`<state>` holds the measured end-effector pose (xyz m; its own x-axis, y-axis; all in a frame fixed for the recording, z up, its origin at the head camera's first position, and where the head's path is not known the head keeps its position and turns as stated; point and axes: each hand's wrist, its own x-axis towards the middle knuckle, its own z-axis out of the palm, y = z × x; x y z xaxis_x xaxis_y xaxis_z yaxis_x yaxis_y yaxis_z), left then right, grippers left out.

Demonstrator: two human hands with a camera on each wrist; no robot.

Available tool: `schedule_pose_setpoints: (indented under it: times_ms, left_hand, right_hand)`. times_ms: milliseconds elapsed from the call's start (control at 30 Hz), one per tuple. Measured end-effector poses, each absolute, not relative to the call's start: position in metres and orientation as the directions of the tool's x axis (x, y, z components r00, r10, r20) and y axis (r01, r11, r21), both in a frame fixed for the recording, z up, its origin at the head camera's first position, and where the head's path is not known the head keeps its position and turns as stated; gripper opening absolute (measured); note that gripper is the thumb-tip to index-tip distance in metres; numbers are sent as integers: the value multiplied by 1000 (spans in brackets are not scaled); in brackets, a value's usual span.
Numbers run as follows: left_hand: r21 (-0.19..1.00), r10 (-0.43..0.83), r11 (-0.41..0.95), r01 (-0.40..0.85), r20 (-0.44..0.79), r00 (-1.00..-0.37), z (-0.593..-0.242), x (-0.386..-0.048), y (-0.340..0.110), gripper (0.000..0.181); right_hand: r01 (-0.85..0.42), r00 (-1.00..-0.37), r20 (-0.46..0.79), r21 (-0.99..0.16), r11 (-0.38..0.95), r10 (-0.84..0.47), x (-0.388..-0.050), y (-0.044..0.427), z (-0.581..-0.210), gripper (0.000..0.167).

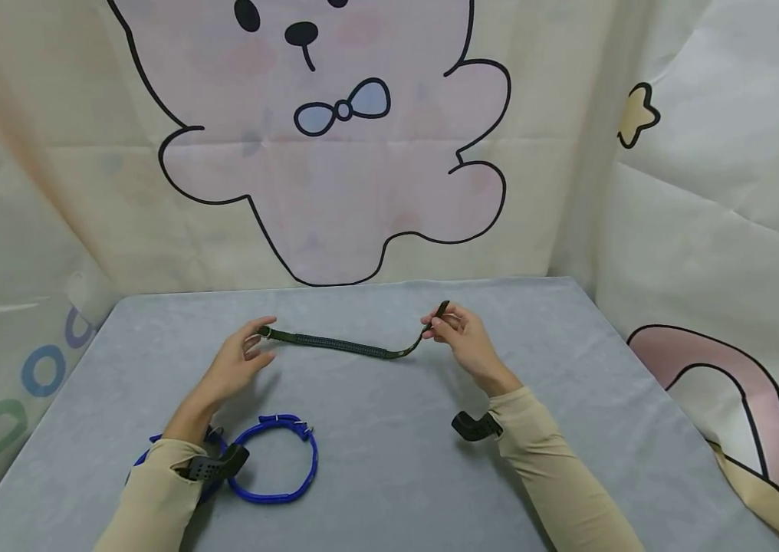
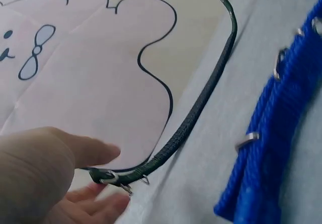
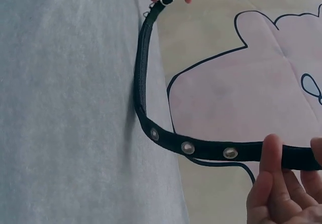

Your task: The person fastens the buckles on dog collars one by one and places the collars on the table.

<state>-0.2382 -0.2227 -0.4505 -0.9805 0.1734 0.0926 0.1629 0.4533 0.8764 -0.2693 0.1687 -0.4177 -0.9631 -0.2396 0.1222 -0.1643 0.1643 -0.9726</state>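
A dark green pet collar [image 1: 341, 344] is stretched out above the table, with a metal buckle at its left end and metal eyelets toward its right end. My left hand [image 1: 239, 359] has its thumb and fingers spread apart around the buckle end. In the left wrist view the buckle [image 2: 111, 176] lies against the fingers, with the thumb held off it. The right hand [image 1: 461, 337] pinches the eyelet end of the strap. In the right wrist view, several eyelets [image 3: 187, 147] show left of those fingers [image 3: 272, 153].
On the grey-covered table [image 1: 376, 475], a blue collar [image 1: 279, 498] lies buckled into a loop at the left front. Another blue collar [image 1: 141, 458] beside it is partly hidden under my left forearm. Printed fabric walls [image 1: 555, 153] stand behind and at both sides.
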Motion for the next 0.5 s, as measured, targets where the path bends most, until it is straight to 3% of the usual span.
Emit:
schedule_pose_setpoints:
  times_ms: [200, 500]
  left_hand:
    - [858, 110, 469, 209, 178, -978, -448, -237, -216, 52]
    - [793, -22, 583, 178, 235, -972, -446, -235, -212, 36]
  right_hand:
    - [-129, -975, 112, -989, 74, -194, -268, 171, -417, 24]
    - [-163, -962, 140, -983, 81, -236, -262, 164, -409, 21]
